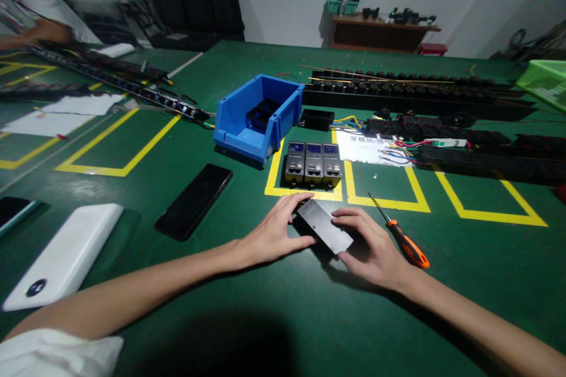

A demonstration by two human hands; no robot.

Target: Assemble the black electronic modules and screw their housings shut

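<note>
A flat grey-black rectangular module [325, 227] is tilted just above the green table, between my two hands. My left hand [276, 230] pinches its left end with thumb and fingers. On the module's right end, my right hand [375, 250] grips the edges with thumb and fingertips. Just beyond them, three dark modules [313, 164] with small screens and ports stand side by side within a yellow tape outline. A screwdriver [404, 241] with an orange and black handle lies to the right of my right hand.
A blue bin [247, 135] holds black parts. Left of my hands lie a black phone [194, 200], a white power bank [66, 253] and another phone [15, 212]. Long black strips with wires [464, 159] and a paper sheet [367, 147] lie behind. A person's arm [44, 35] is at far left.
</note>
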